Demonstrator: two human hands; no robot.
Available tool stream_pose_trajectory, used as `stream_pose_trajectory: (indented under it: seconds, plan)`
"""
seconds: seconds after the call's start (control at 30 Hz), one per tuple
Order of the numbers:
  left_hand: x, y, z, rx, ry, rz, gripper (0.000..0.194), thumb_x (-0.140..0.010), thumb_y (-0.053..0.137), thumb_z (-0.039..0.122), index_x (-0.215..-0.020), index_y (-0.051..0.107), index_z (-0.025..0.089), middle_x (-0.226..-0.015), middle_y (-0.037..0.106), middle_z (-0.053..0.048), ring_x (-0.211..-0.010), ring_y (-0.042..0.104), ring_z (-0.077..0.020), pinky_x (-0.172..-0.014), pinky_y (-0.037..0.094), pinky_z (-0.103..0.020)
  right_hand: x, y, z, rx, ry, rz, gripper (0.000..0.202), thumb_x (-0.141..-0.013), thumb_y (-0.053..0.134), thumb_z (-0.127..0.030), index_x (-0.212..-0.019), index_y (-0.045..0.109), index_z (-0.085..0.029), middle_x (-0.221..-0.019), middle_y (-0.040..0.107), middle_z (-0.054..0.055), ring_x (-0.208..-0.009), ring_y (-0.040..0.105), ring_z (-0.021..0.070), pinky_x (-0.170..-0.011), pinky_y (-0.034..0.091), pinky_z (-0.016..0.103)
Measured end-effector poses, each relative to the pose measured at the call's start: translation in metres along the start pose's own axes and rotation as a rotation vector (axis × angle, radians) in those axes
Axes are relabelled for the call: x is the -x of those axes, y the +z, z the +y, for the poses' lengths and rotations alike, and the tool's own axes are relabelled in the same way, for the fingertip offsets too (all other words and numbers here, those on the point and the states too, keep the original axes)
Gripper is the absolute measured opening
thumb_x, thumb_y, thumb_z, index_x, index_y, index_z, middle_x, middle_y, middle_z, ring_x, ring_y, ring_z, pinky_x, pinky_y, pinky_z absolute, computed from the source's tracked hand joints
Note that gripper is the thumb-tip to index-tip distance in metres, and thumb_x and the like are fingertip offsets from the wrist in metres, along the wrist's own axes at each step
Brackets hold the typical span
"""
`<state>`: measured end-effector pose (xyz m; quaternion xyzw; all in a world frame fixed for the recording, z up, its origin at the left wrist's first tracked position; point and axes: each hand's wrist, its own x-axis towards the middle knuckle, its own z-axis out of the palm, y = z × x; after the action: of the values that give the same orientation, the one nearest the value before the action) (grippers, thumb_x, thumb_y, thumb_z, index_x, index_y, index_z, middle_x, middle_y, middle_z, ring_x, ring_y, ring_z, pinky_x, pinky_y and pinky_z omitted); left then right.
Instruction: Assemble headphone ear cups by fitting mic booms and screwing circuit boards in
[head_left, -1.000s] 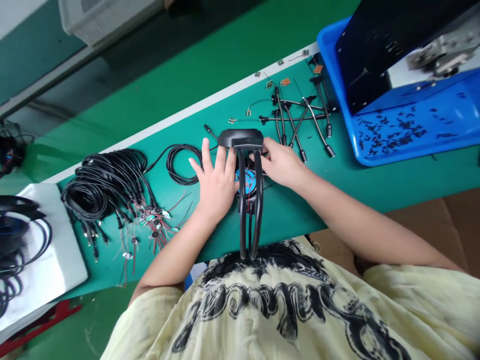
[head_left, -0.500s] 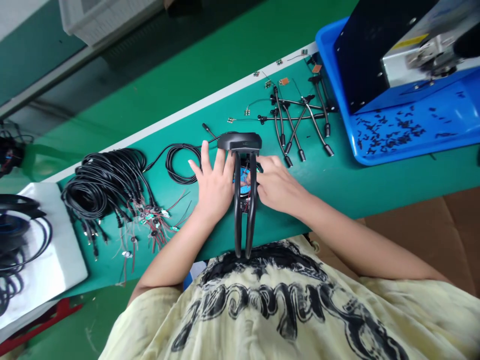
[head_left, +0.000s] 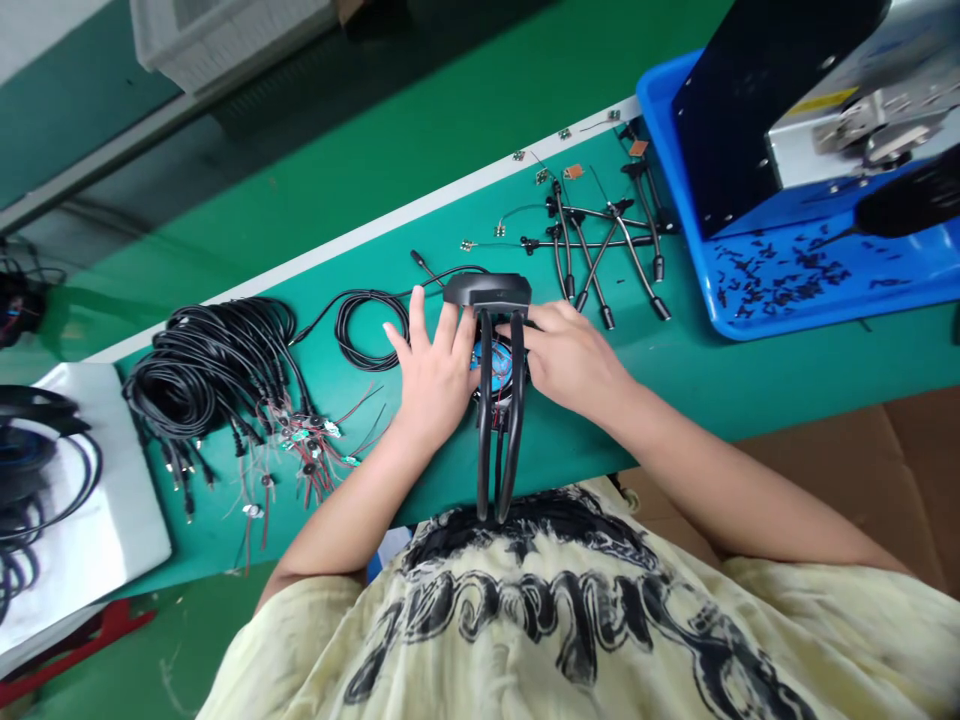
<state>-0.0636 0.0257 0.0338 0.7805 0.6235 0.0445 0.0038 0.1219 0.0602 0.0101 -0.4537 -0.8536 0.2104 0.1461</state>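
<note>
Head view: a green bench (head_left: 720, 380) with a pale far edge slants across the scene, and a black headset (head_left: 487, 290) is at its middle, just beyond the wearer's shirt. One cup shows a blue disc (head_left: 499, 368) with red wires; two dark tubes arch toward the near side.

At the disc's left, the left hand (head_left: 427, 385) has its outer fingers spread and its thumb at the rim. The right hand (head_left: 574, 360) bends its fingers in from the right. Some fingertips are hidden, so whether either grips cannot be told.

On the left lie bundled black cables (head_left: 195, 370) and a white tray (head_left: 112, 480); one coiled cable (head_left: 367, 330) is nearer the hands. Black stalks (head_left: 600, 245) cross on the right, beside a blue tub (head_left: 757, 328) of small dark bits (head_left: 780, 270). Beyond the bench, far left, is a pale crate (head_left: 247, 35); brown cardboard (head_left: 855, 460) is near right.
</note>
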Motion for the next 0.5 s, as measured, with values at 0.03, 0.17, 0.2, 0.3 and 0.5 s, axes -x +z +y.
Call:
stream_pose_trajectory:
  seconds: [0.03, 0.17, 0.2, 0.3, 0.5]
  plan:
    - [0.000, 0.000, 0.000, 0.000, -0.001, 0.000, 0.070, -0.085, 0.065, 0.041, -0.146, 0.037, 0.018, -0.151, 0.037, -0.020, -0.146, 0.013, -0.0450, -0.107, 0.018, -0.076, -0.001, 0.002, 0.000, 0.058, -0.013, -0.013, 0.047, -0.089, 0.039, -0.012, -0.129, 0.061, -0.022, -0.130, 0.058, 0.008, -0.111, 0.048, 0.0289, -0.092, 0.044, 0.044]
    - [-0.001, 0.000, 0.000, -0.002, 0.004, -0.003, 0.074, -0.083, 0.067, 0.041, -0.147, 0.037, 0.018, -0.151, 0.036, -0.020, -0.146, 0.011, -0.0457, -0.107, 0.017, -0.076, -0.001, 0.003, 0.001, 0.133, -0.054, -0.030, 0.045, -0.092, 0.038, -0.015, -0.131, 0.059, -0.020, -0.124, 0.063, 0.009, -0.109, 0.049, 0.0292, -0.085, 0.044, 0.043]
    - [-0.001, 0.001, 0.000, 0.000, 0.004, -0.008, 0.073, -0.084, 0.067, 0.041, -0.146, 0.037, 0.018, -0.151, 0.036, -0.020, -0.146, 0.011, -0.0460, -0.106, 0.017, -0.077, 0.000, 0.002, 0.002, 0.101, -0.064, -0.018, 0.044, -0.091, 0.039, -0.014, -0.129, 0.060, -0.019, -0.124, 0.062, 0.009, -0.109, 0.050, 0.0281, -0.087, 0.044, 0.042]
    - [0.000, 0.002, 0.001, 0.023, 0.002, -0.021, 0.065, -0.086, 0.064, 0.040, -0.143, 0.042, 0.018, -0.150, 0.038, -0.020, -0.145, 0.012, -0.0463, -0.105, 0.017, -0.078, 0.007, -0.007, 0.005, -0.034, -0.039, 0.107, 0.041, -0.085, 0.040, -0.007, -0.119, 0.062, -0.015, -0.122, 0.062, 0.009, -0.110, 0.052, 0.0240, -0.094, 0.045, 0.038]
    - [0.006, 0.008, 0.000, 0.077, 0.033, -0.005, 0.047, -0.088, 0.061, 0.040, -0.131, 0.055, 0.020, -0.148, 0.040, -0.019, -0.145, 0.014, -0.0447, -0.105, 0.017, -0.077, 0.023, -0.013, -0.005, -0.182, -0.048, 0.109, 0.021, -0.084, 0.042, -0.009, -0.086, 0.060, -0.020, -0.109, 0.063, 0.006, -0.103, 0.055, 0.0218, -0.089, 0.048, 0.036]
